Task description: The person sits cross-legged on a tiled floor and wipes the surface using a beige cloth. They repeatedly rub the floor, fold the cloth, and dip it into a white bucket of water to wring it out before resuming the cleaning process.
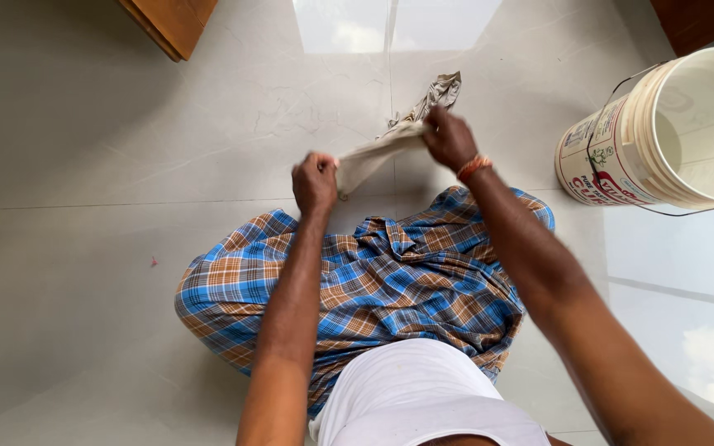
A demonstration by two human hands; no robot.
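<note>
Take the bucket [671, 132] as your mark: it stands on the floor [84, 165], well right of your cloth [390, 136]. Your right hand [449, 139] sits between bucket and left hand [316, 182]. A wooden furniture corner [171, 21] lies far left of the bucket, beyond both hands.

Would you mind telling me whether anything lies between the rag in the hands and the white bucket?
Nothing visible does: only bare floor tile separates the rag, gripped by both hands, from the bucket on the right.

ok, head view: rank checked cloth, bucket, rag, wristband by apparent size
1. Checked cloth
2. Bucket, partly cut off by the frame, and nearer or farther is unclear
3. Rag, bunched between both hands
4. Wristband
</note>
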